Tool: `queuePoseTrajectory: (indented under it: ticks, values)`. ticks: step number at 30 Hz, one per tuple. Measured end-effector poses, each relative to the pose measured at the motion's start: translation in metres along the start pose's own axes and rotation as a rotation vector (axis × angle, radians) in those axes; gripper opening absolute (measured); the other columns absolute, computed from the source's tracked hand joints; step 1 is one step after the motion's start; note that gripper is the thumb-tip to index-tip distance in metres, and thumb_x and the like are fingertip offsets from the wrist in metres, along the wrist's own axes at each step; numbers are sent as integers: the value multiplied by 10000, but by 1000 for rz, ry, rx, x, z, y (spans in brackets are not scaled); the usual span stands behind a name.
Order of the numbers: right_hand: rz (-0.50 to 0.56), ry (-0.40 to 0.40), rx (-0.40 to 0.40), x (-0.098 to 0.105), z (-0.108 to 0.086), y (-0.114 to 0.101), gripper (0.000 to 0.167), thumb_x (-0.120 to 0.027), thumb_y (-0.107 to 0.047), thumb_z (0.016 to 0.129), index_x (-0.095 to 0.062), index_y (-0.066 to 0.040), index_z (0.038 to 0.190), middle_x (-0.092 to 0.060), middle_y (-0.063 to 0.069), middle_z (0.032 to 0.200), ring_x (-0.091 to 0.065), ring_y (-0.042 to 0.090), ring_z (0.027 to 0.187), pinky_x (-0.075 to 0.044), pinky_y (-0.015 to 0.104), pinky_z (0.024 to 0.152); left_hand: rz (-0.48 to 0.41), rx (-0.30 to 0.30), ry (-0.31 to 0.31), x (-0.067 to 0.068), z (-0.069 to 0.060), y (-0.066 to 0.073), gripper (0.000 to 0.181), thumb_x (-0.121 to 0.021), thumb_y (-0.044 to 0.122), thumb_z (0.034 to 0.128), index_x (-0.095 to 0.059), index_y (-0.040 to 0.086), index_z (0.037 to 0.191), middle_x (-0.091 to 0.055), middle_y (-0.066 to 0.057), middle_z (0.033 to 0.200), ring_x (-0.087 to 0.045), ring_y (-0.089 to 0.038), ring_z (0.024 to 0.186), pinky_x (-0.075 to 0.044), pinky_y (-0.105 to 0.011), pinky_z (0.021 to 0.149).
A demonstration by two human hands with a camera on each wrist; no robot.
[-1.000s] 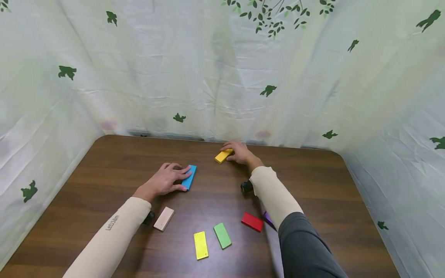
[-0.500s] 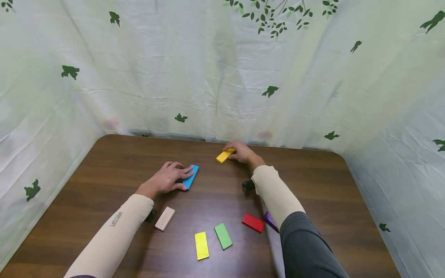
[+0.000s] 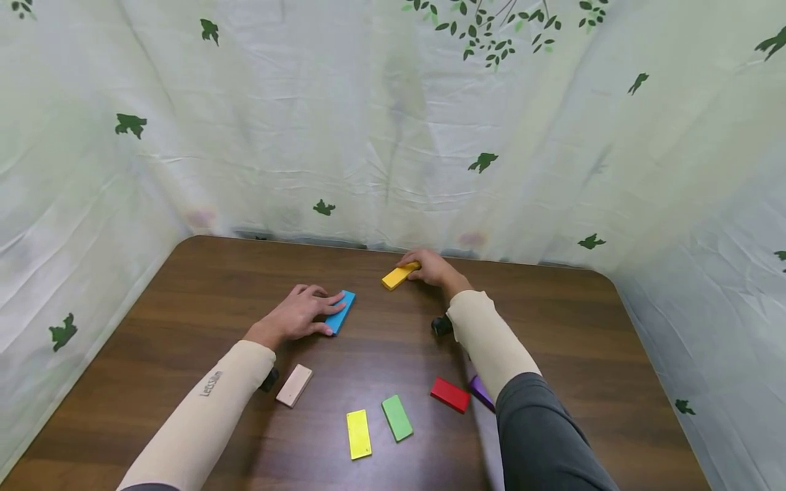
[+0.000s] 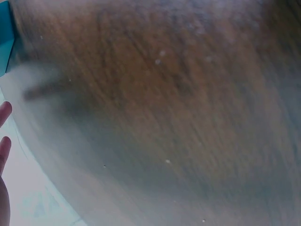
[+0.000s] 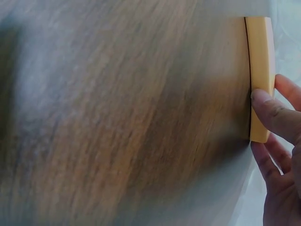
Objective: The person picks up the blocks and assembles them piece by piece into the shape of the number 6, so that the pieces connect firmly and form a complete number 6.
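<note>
In the head view my left hand (image 3: 299, 313) lies over a blue block (image 3: 341, 314), its thumb at the near edge and fingers on the far part. The left wrist view catches only a corner of the blue block (image 4: 5, 35) and a few fingertips at the left border. Farther back, my right hand (image 3: 431, 267) holds an orange-yellow block (image 3: 398, 276) by its right end. The right wrist view shows the thumb on one side of this block (image 5: 259, 52) and fingers on the other; it sits at or just above the tabletop.
On the brown wooden table (image 3: 245, 269) lie a pale pink block (image 3: 295, 386), a yellow block (image 3: 359, 434), a green block (image 3: 398, 418) and a red block (image 3: 450, 395). A purple block (image 3: 482, 392) is partly behind my right forearm. A leaf-patterned curtain (image 3: 344, 136) encloses the table.
The head view has swung slightly left, so everything sits a little farther right in the picture. Both hands stay at their blocks, with no clear movement over the table.
</note>
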State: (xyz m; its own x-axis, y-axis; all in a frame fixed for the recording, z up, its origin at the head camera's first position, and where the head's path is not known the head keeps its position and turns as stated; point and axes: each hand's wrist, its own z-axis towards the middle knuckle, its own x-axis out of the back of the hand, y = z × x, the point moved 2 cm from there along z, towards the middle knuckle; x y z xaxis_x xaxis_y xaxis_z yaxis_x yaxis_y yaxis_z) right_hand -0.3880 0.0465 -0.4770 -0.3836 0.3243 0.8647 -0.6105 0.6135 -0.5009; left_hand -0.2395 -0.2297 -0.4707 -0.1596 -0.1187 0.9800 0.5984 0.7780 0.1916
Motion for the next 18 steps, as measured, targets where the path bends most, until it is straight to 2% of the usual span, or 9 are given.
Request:
queuePoseTrajectory:
  ticks: [9, 18]
  values:
    - [-73, -8, 20, -3, 7, -4, 349, -716, -45, 860, -689, -73, 1207, -606, 137, 1196, -540, 309, 1133, -407, 411, 987, -7, 16, 0, 0, 0, 1, 657, -681, 402, 860, -490, 101, 1412, -447, -102, 1470, -441, -363, 1228, -297, -580, 988]
    - [-72, 11, 53, -9, 16, -9, 336, -737, -53, 843, -704, -67, 1177, -594, 150, 1170, -532, 303, 1099, -412, 399, 966, -10, 20, -6, -1, 1, 0, 662, -682, 405, 854, -490, 103, 1411, -444, -95, 1473, -444, -353, 1226, -298, -574, 992]
